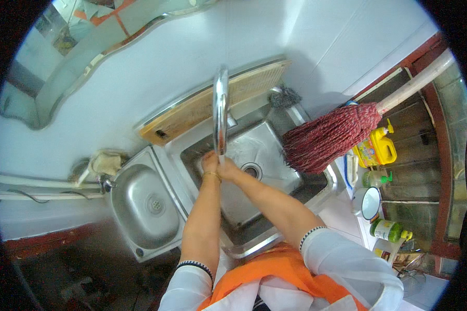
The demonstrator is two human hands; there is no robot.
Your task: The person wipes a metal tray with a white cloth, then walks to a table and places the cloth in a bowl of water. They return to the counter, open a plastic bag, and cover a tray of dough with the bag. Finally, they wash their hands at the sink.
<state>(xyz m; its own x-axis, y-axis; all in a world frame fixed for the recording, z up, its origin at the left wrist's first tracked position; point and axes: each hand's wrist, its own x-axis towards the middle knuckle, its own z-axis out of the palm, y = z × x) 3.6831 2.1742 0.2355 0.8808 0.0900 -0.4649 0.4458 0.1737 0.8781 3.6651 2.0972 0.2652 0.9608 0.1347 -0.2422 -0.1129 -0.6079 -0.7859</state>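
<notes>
My left hand (211, 162) and my right hand (228, 169) touch each other over the large stainless steel sink (244, 202), just below the chrome faucet's (220, 112) spout. Water appears to run from the spout onto them. A thin bracelet circles the left wrist. No object shows in either hand, and the finger positions are partly hidden behind the spout. The drain (251, 171) of the sink lies to the right of the hands.
A smaller steel sink (140, 206) adjoins at left. A wooden board (179, 116) leans behind the faucet. The red mop head (330, 138) overhangs the large sink's right side. A steel wool scourer (284, 97), a yellow detergent bottle (377, 149) and an enamel mug (367, 203) stand around it.
</notes>
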